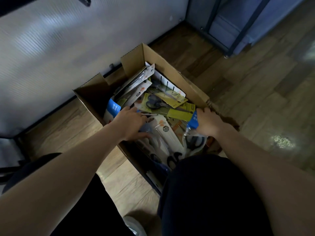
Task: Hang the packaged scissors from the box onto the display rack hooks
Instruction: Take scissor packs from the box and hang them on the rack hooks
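Wooden floor (255, 92) beside a pale, ribbed wall panel (68, 48); a dark hook (86, 1) juts from the upper edge of the panel, presumably part of the display rack, well apart from the box below it. An open cardboard box (170, 68) stands on the floor against the foot of the panel, its flaps folded up so the contents can be reached from above. Inside the box lies a loose heap of packaged scissors (158, 103), the cards crossing one another at many angles; a yellow-green card with dark-handled scissors sits on top near the middle of the box. The person crouches at the near side of the box, dark-clothed knees on either side of it, which brings both arms straight down into the heap.

The left hand (131, 123) reaches into the left half of the box, fingers spread and bent down among the cards; whether they have closed on one package cannot be told, and it appears to be sorting or parting the pile. The right hand (207, 121) is at the right wall of the box, fingers curled round a clear bag with a blue header (193, 120) holding dark-handled scissors, probably the next package to be lifted out. No package yet hangs on the hook.
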Demonstrator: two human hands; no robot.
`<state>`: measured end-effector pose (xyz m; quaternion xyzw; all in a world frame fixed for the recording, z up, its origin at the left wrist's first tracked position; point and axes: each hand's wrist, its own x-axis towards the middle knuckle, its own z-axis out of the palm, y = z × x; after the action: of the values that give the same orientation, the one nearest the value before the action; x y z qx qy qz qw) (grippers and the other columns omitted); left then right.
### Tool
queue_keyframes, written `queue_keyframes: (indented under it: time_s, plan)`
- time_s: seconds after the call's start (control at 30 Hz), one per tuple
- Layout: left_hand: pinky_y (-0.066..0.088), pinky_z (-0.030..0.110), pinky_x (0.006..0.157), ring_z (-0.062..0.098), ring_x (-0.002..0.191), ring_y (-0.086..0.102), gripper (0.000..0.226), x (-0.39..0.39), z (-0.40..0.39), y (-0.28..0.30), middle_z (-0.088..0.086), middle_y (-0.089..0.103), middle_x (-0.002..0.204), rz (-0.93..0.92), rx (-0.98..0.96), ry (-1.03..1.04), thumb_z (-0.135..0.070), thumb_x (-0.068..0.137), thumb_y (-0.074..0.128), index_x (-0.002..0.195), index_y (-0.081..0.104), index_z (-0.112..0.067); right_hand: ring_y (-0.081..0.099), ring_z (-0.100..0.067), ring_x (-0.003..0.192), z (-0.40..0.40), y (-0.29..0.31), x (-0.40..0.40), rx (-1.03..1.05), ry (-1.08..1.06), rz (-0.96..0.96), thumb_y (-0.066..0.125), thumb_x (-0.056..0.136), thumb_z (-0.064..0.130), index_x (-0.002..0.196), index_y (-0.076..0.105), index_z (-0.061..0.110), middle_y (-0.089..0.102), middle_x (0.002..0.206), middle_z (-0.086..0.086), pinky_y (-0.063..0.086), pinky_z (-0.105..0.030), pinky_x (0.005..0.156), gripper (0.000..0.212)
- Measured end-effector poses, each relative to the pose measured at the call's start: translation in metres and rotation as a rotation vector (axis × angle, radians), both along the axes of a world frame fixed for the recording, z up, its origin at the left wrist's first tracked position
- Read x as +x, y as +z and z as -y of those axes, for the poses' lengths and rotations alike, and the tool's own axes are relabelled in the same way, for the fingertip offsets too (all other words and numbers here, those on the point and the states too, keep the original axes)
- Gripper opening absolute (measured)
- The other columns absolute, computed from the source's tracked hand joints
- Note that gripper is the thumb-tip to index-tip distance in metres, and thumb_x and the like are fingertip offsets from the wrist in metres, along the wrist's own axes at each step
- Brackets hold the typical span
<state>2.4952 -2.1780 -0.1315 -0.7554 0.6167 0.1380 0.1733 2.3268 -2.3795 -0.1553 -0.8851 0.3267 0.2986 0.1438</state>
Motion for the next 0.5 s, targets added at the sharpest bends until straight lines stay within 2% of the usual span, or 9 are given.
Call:
queue_keyframes:
  time_s: [0.1, 0.17, 0.3, 0.43, 0.5]
  plan:
    - [0.042, 0.035, 0.082, 0.026, 0.102, 0.056, 0.057, 0.004, -0.003, 0.002, 0.006, 0.063, 0.107, -0.078, -0.027, 0.137, -0.065, 0.089, 0.035, 0.114, 0.053, -0.018, 0.045, -0.036, 0.122, 0.001, 0.007, 0.004, -0.020, -0.054, 0.031, 0.061, 0.087, 0.010, 0.131, 0.035, 0.003, 0.040, 0.134, -0.019, 0.041, -0.045, 0.100, 0.052]
    - [0.044, 0.034, 0.074, 0.028, 0.096, 0.059, 0.054, 0.008, -0.006, 0.004, 0.007, 0.063, 0.103, -0.111, -0.002, 0.223, -0.062, 0.090, 0.037, 0.116, 0.052, -0.018, 0.049, -0.035, 0.119, 0.001, 0.012, 0.003, -0.055, -0.058, 0.022, 0.056, 0.089, 0.003, 0.127, 0.040, 0.000, 0.046, 0.130, -0.019, 0.043, -0.043, 0.098, 0.042]
    - [0.047, 0.036, 0.079, 0.028, 0.099, 0.059, 0.035, 0.014, -0.006, 0.007, 0.006, 0.061, 0.107, -0.156, 0.107, 0.329, -0.046, 0.090, 0.047, 0.112, 0.056, -0.021, 0.054, -0.031, 0.115, -0.002, 0.020, 0.001, -0.110, 0.015, -0.078, 0.051, 0.093, 0.004, 0.121, 0.050, -0.003, 0.055, 0.125, -0.018, 0.044, -0.034, 0.092, 0.029]
    - [0.043, 0.034, 0.071, 0.026, 0.096, 0.058, 0.017, 0.008, 0.001, 0.001, 0.004, 0.061, 0.106, -0.138, 0.125, 0.345, -0.028, 0.093, 0.047, 0.101, 0.059, -0.021, 0.057, -0.031, 0.108, -0.002, 0.019, 0.005, -0.116, 0.026, -0.072, 0.049, 0.093, 0.004, 0.113, 0.056, 0.001, 0.059, 0.116, -0.016, 0.047, -0.037, 0.088, 0.021]
    - [0.044, 0.035, 0.076, 0.025, 0.097, 0.057, 0.018, 0.006, 0.003, 0.004, 0.006, 0.060, 0.107, -0.111, 0.117, 0.334, -0.027, 0.095, 0.045, 0.105, 0.058, -0.019, 0.057, -0.031, 0.107, -0.003, 0.019, 0.007, -0.084, 0.017, -0.053, 0.047, 0.094, 0.005, 0.111, 0.055, 0.003, 0.058, 0.116, -0.015, 0.047, -0.038, 0.088, 0.019]
